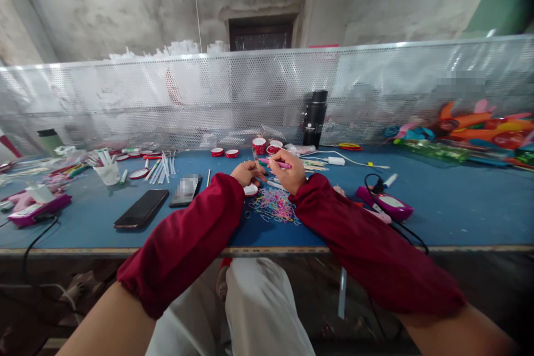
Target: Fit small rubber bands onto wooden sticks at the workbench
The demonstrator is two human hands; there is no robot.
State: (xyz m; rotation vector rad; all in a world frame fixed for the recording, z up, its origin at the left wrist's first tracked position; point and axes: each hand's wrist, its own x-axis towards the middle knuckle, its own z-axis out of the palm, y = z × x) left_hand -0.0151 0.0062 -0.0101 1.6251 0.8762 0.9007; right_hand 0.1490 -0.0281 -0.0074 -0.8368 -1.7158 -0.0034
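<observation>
My left hand [247, 172] and my right hand [288, 169] meet over the middle of the blue table [450, 206], both in dark red sleeve covers. The right hand's fingers are closed round a thin pink stick [273, 163] that points left toward the left hand. The left hand is pinched on the stick's near end or on something small there; I cannot make out which. Just below the hands lies a heap of small coloured rubber bands [275, 207]. A small white round lid [251, 191] sits under the left wrist.
Two dark phones [142, 208] lie left of my arms. Red-and-white tape rolls [259, 146], white sticks [161, 169], a cup [108, 173], a black flask [315, 118] and a purple device with cable [390, 204] stand around. A perforated metal screen [208, 94] backs the table.
</observation>
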